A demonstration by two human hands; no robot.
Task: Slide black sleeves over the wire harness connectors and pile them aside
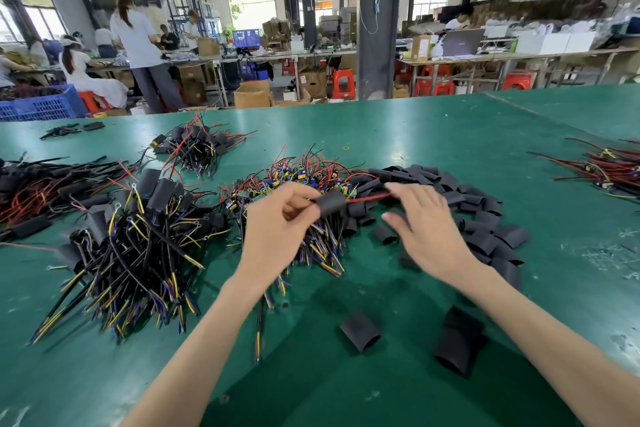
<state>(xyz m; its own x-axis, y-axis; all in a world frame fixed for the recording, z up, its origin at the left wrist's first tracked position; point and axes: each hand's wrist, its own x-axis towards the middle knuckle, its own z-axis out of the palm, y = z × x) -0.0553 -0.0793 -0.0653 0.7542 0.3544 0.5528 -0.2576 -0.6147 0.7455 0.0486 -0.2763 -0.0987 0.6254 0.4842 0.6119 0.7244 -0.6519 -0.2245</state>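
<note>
Left hand (273,229) pinches a black sleeve (332,206), right hand (426,232) grip unclear, above a green table (450,128) in a workshop.

On the green counter (415,135), the left hand (277,222) pinches a black sleeve (331,206) above a heap of bare harnesses (304,177). A red wire (369,198) runs from the sleeve to the right hand (429,236), where blur hides the grip. Loose sleeves (485,218) lie heaped to the right, and sleeved harnesses (138,236) are piled to the left.
</note>
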